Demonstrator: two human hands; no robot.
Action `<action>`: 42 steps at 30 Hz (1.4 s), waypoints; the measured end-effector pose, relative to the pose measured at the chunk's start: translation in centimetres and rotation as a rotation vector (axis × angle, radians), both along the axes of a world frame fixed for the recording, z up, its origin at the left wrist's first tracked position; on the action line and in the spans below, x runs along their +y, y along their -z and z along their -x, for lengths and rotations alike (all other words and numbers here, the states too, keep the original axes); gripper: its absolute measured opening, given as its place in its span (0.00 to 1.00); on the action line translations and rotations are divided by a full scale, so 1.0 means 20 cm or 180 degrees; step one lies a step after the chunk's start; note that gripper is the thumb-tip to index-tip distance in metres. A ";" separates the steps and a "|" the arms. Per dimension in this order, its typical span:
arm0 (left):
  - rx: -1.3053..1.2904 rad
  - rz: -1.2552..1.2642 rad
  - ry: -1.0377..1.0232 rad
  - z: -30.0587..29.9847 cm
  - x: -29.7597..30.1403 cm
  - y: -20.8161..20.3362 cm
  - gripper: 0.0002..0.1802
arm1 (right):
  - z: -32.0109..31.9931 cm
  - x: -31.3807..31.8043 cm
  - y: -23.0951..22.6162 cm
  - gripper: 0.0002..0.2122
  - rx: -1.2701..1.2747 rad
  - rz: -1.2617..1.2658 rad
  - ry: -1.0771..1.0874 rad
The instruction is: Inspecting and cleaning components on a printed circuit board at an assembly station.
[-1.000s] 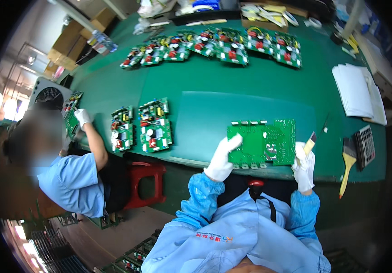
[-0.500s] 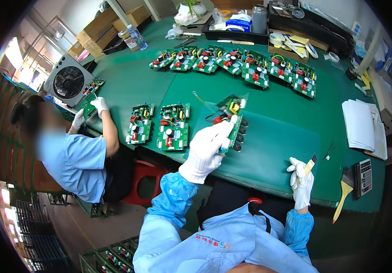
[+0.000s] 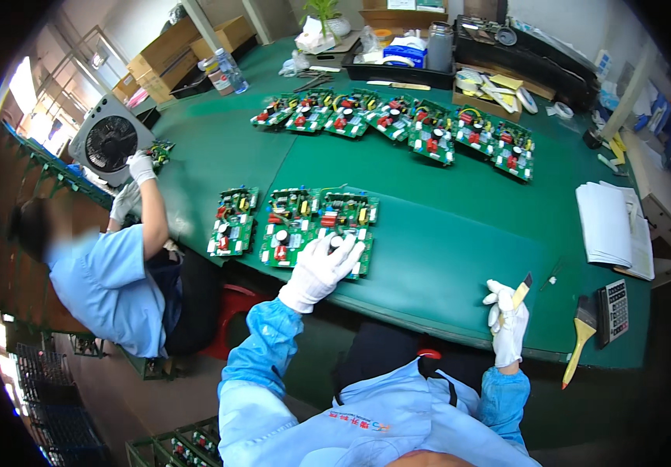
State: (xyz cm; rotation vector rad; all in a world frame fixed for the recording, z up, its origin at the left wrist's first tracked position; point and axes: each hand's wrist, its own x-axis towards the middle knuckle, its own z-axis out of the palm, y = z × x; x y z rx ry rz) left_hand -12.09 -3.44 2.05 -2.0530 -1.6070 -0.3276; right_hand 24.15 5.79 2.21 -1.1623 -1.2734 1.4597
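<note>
Brought leftward since the earlier frame, the board (image 3: 351, 210) lies populated side up on the tabletop (image 3: 444, 257), just right of its neighbour (image 3: 292, 227), beneath the left hand (image 3: 321, 269), whose grip cannot be told, the right hand (image 3: 510, 324) clasping a brush (image 3: 521, 293); easing off straight up should avoid jarring it.

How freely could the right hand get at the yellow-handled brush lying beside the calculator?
Probably yes: only green tabletop shows between the right hand and the yellow-handled brush, though that hand holds a smaller brush.
</note>
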 end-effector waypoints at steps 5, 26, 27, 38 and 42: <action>0.0052 0.0113 -0.0022 0.03 -0.03 -0.02 0.26 | -0.02 0.00 0.00 0.18 0.0014 0.0005 -0.0062; -0.2051 -0.0402 -0.0486 -0.50 -0.14 0.01 0.26 | 0.22 1.36 -0.25 0.23 -0.0871 -0.0449 -0.0189; -0.1992 -0.0438 -0.0405 -0.52 -0.11 0.01 0.25 | 0.28 1.44 -0.24 0.22 -0.1020 -0.0491 -0.0060; -0.2134 0.0014 -0.0343 -0.64 -0.02 0.13 0.23 | 0.34 1.93 -0.06 0.12 -0.1574 -0.0243 0.0259; -0.2134 0.0000 -0.0319 -0.66 -0.01 0.13 0.22 | 0.13 1.90 -0.11 0.12 -0.1525 -0.0064 0.0072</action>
